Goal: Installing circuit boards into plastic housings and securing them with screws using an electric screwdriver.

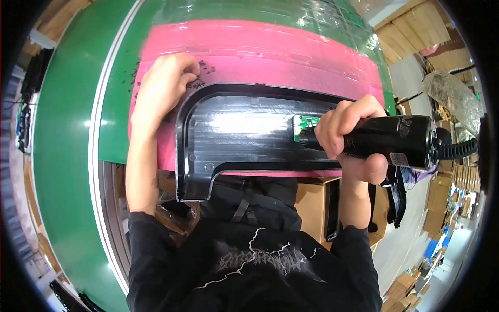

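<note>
Circuit board (pixel 304 126) half behind right hand (pixel 349 134)

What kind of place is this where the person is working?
Probably a factory assembly line. A green conveyor belt runs past, the right hand holds a black electric screwdriver against a black plastic panel, and brown cardboard boxes are stacked nearby.

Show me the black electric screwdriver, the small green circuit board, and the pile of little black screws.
black electric screwdriver (pixel 395 141), head view, middle of its barrel.
small green circuit board (pixel 304 125), head view, its bare upper part.
pile of little black screws (pixel 204 73), head view, screws beside the left hand (pixel 163 88).
</note>
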The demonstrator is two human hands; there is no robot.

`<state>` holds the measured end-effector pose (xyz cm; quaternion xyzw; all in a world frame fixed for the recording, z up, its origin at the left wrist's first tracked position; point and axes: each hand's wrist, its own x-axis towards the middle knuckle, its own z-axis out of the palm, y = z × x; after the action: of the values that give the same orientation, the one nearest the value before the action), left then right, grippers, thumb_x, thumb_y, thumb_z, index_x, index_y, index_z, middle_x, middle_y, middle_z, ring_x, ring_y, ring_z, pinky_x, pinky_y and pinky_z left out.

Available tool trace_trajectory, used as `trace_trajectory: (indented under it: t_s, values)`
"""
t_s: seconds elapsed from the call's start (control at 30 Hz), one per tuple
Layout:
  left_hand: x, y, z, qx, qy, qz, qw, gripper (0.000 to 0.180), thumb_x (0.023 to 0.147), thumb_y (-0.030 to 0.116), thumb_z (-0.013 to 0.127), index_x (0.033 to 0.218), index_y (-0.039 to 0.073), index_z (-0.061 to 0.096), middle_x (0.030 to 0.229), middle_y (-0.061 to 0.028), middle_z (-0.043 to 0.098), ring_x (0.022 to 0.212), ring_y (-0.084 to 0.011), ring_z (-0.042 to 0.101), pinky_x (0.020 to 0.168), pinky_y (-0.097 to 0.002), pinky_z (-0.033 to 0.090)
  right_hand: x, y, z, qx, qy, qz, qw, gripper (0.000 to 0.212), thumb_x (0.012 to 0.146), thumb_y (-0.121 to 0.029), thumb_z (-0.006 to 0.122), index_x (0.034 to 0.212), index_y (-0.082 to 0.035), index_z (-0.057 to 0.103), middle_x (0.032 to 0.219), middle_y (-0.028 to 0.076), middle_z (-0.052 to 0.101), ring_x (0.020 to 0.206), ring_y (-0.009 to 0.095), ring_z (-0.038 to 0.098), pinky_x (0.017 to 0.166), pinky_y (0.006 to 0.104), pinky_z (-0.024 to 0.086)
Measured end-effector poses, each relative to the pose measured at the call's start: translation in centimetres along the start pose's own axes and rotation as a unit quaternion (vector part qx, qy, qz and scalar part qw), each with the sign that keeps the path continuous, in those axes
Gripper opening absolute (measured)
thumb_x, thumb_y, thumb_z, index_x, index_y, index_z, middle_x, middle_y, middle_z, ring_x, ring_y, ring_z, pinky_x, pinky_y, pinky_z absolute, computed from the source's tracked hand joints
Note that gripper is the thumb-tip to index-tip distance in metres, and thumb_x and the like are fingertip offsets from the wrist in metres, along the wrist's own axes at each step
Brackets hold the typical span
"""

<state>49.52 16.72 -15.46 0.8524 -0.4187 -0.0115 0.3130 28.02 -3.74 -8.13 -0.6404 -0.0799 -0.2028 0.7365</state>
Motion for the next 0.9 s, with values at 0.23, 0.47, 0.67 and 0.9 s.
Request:
trace_trajectory:
  t_s: [0.23,0.47,0.67,0.9]
  values:
    - [0.0,0.5,-0.7,-0.024,0.072,-0.041,0.996,0.014,0.078,0.003,0.062,0.091,-0.002,0.065,0.08,-0.0163,0.067,0.076,-0.0265,0.066,0.072,-0.0312,0.049,0.1,0.1,0.3,-0.004,0.038,0.012,0.999,0.062,0.075,-0.058,0.066,0.093,-0.002,0.046,0.059,0.003,0.046,0.044,0.01,0.041,0.042,0.0245,0.033]
    - [-0.7,6.7,-0.9,-0.193,0.062,0.117,0.972,0.015,0.072,0.001,0.071,0.086,0.002,0.069,0.084,-0.0071,0.067,0.078,-0.016,0.063,0.071,-0.0267,0.05,1.0,-4.3,0.9,0.077,0.002,-0.2,0.977,0.054,0.073,-0.054,0.068,0.092,-0.008,0.048,0.063,-0.003,0.051,0.046,0.007,0.048,0.049,0.0232,0.039]
    - [-1.4,11.7,-0.3,-0.381,-0.062,0.138,0.912,0.019,0.07,-0.001,0.074,0.087,-0.001,0.066,0.085,-0.0089,0.068,0.074,-0.0161,0.066,0.069,-0.0261,0.052,1.2,-6.0,1.6,0.122,-0.012,-0.245,0.962,0.049,0.071,-0.049,0.069,0.091,-0.008,0.049,0.062,-0.003,0.051,0.045,0.006,0.048,0.048,0.0216,0.04]
    - [-1.2,12.5,0.5,-0.371,-0.053,0.204,0.904,0.013,0.073,-0.003,0.07,0.084,-0.002,0.065,0.083,-0.0108,0.068,0.076,-0.0186,0.067,0.07,-0.0275,0.053,0.5,-6.0,0.7,0.096,-0.003,-0.228,0.969,0.05,0.07,-0.049,0.07,0.092,-0.009,0.05,0.061,-0.003,0.052,0.044,0.007,0.049,0.049,0.0231,0.042]
